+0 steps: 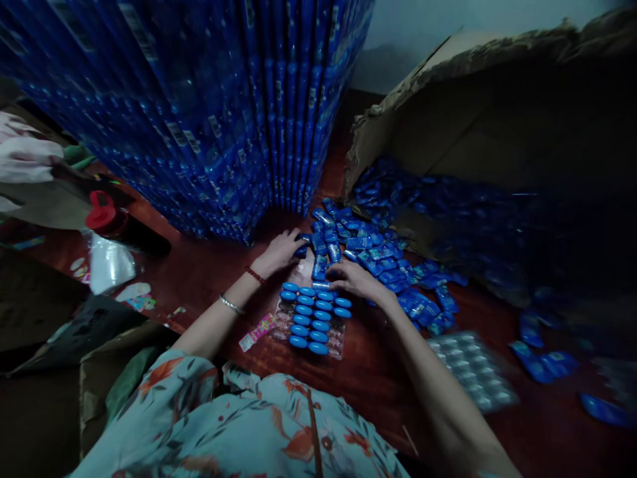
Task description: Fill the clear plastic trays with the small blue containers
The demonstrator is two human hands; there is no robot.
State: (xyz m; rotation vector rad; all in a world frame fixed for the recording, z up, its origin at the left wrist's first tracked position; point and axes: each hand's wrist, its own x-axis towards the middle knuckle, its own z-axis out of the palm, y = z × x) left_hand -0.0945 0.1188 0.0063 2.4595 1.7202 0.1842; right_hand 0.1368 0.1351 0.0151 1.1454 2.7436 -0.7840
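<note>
In front of me a clear plastic tray holds several glossy blue oval pieces in rows, with bare pockets along both sides. My left hand has its fingers closed on a small blue packet just above the tray. Bent over the tray's top right edge, my right hand grips a small blue piece with a silvery face. Loose blue wrapped packets lie heaped beyond and beside my right hand.
A tall stack of blue packed sheets rises at the back left. An open cardboard box at the right spills blue packets. An unfilled clear tray lies near my right forearm. A red-lidded bottle lies at left.
</note>
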